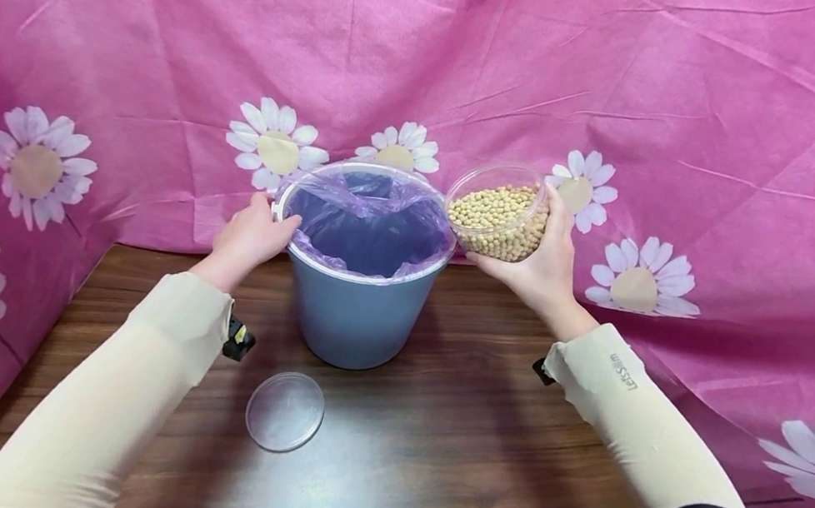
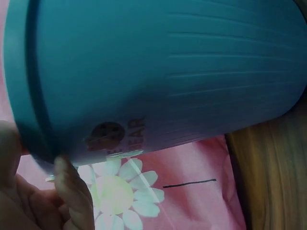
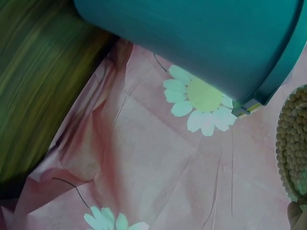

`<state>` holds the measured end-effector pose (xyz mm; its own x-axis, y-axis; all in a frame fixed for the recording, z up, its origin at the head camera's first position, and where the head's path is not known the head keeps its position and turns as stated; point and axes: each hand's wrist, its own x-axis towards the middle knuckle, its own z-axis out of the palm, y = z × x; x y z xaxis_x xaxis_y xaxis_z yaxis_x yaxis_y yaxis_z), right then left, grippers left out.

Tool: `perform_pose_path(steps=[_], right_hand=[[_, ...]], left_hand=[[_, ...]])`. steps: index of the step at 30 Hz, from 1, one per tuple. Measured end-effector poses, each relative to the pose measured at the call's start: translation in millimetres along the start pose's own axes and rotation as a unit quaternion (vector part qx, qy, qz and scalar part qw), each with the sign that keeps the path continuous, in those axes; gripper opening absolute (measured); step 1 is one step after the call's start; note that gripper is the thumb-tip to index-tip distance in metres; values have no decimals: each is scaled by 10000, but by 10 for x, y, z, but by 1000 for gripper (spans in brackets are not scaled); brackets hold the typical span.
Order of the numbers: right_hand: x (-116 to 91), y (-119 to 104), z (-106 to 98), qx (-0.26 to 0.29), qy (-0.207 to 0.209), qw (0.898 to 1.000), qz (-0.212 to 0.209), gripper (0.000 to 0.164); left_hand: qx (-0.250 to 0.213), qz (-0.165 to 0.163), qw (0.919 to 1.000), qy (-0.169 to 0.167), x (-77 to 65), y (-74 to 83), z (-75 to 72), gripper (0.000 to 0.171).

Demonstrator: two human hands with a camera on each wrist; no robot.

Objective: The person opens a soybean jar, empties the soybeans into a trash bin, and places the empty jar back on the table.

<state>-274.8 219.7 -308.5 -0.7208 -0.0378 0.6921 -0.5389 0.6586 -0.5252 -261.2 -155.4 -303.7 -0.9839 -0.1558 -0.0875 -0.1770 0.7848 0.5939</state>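
Note:
A blue-grey bucket (image 1: 358, 315) stands on the table, lined with a translucent purple plastic bag (image 1: 375, 208) under a white rim ring. My left hand (image 1: 251, 234) grips the bucket's rim at its left side, thumb over the edge. In the left wrist view, fingers (image 2: 72, 191) curl at the rim beside the printed bucket wall. My right hand (image 1: 545, 270) holds a clear round plastic jar (image 1: 500, 212) of soybeans, tilted toward the bucket. The jar's mouth is uncovered and overlaps the bucket's right rim in the head view. Only its beans (image 3: 295, 139) and a fingertip show in the right wrist view.
A clear round lid (image 1: 285, 412) lies flat on the brown wooden table (image 1: 415, 456), in front of the bucket. Behind and at both sides hangs a pink cloth (image 1: 430, 55) printed with white daisies, close behind the bucket.

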Motion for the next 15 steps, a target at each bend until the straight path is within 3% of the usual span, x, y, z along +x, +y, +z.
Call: perform_pose_path(steps=[15], right_hand=[[110,7,-15,-385,-590,9963,-484,120]], left_hand=[[-122,-242,9996,-59,39,35,96,71]])
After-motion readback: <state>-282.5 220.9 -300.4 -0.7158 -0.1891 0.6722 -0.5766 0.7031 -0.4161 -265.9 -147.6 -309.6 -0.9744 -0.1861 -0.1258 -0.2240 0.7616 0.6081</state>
